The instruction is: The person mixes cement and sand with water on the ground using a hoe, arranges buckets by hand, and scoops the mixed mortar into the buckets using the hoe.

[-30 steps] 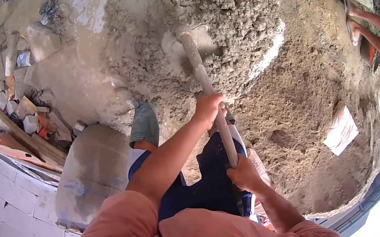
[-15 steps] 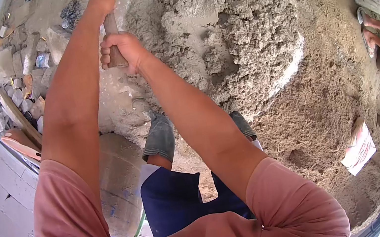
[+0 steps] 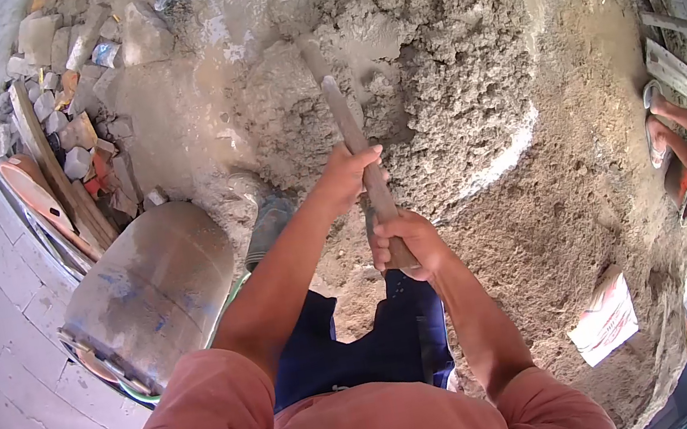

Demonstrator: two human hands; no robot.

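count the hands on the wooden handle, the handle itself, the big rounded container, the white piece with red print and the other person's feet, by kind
Hands: 2 (left hand, right hand)
Wooden handle: 1
Rounded container: 1
Red-printed white piece: 1
Other person's feet: 2
Total: 7

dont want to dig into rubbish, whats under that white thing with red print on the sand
Brown sand shows around the edges of the white piece with red print. Whatever lies directly beneath it is covered, so that can't be seen.
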